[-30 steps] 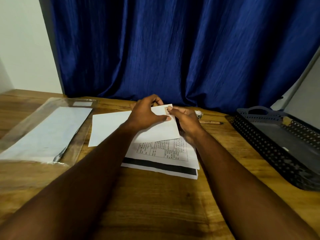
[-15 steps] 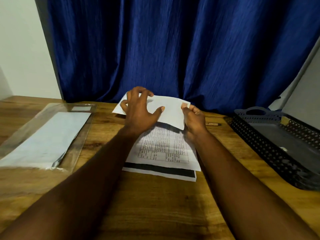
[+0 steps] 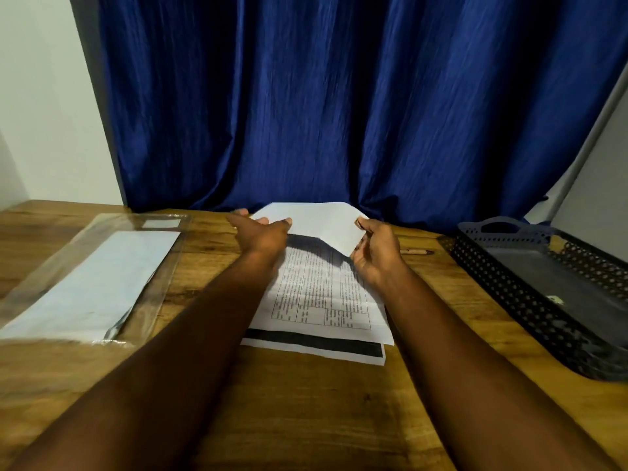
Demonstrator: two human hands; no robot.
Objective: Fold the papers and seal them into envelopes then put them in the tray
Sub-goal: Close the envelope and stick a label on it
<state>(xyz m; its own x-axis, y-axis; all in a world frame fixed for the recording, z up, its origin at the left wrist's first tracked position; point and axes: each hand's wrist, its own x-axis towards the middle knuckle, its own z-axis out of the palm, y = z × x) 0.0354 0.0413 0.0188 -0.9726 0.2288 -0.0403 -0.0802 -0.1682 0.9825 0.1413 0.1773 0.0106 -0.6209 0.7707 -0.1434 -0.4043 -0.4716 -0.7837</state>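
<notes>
A white envelope (image 3: 321, 223) is lifted off the desk at the far middle, tilted, above a stack of printed papers (image 3: 323, 294). My right hand (image 3: 375, 249) pinches its right edge. My left hand (image 3: 263, 234) lies on its left end with fingers spread; whether it grips the envelope is unclear. The top sheet of the stack shows a printed table, and a sheet with a black band sticks out below it. A dark perforated tray (image 3: 530, 300) stands at the right.
A clear plastic sleeve holding white envelopes (image 3: 91, 280) lies at the left on the wooden desk (image 3: 306, 402). A pen (image 3: 416, 252) lies beyond the papers, near the tray. A blue curtain (image 3: 339, 103) hangs close behind the desk's far edge.
The envelope has moved from over the papers toward the far edge of the desk and risen, with both hands following it. My left hand went from a grip to spread fingers.
</notes>
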